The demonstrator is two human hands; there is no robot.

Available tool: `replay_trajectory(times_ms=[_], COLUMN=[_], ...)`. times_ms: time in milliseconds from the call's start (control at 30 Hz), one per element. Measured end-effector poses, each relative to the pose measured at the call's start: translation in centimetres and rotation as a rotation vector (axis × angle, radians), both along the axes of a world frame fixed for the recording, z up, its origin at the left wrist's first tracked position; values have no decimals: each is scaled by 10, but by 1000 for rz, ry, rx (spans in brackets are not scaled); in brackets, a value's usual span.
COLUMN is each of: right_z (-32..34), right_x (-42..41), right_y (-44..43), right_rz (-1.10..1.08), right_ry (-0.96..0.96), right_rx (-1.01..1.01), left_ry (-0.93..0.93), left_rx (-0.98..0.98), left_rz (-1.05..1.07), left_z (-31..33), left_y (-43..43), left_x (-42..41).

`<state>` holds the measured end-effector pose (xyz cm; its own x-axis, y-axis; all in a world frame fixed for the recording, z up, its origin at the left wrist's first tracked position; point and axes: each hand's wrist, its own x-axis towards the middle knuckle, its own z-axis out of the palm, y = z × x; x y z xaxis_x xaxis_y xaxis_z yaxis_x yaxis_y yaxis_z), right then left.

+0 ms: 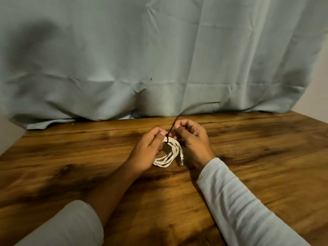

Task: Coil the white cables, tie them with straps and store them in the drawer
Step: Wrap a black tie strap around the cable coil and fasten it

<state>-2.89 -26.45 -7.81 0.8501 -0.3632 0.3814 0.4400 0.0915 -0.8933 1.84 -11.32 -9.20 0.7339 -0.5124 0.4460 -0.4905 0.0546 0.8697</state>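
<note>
Two arms in pale sleeves (239, 201) reach over a wood table (266, 157). Btwn the hands, low over the table, is a coiled white cable (170, 153), plug at right. L hand (147, 150) pinches the coil's far edge; R hand (193, 139) pinches a black strap (174, 122) looped there, tail pointing up-right. Grey cloth (159, 59) hangs behind.

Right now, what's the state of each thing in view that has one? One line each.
white cable: coiled, strap looped at its far side.
black strap: around the coil, tail free, pointing up and right; cannot tell if tightened.
connector: loose at the coil's right side.
left hand: grips the coil at the strap.
right hand: pinches the strap.
</note>
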Motion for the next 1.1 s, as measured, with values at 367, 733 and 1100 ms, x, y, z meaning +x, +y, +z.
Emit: replay_trajectory(times_ms=[367, 733, 1100], right_z=[0, -5, -4], right_x=[-3, 4, 9], right_y=[6, 11, 18], right_rz=[128, -148, -221], right_ry=[-23, 55, 171], right_rx=[-87, -55, 28], left_ry=[72, -108, -275], left_rx=[-48, 71, 188], left_rz=[36, 70, 148], left_z=[1, 6, 3], left_y=[0, -4, -2], left_x=[2, -10, -11])
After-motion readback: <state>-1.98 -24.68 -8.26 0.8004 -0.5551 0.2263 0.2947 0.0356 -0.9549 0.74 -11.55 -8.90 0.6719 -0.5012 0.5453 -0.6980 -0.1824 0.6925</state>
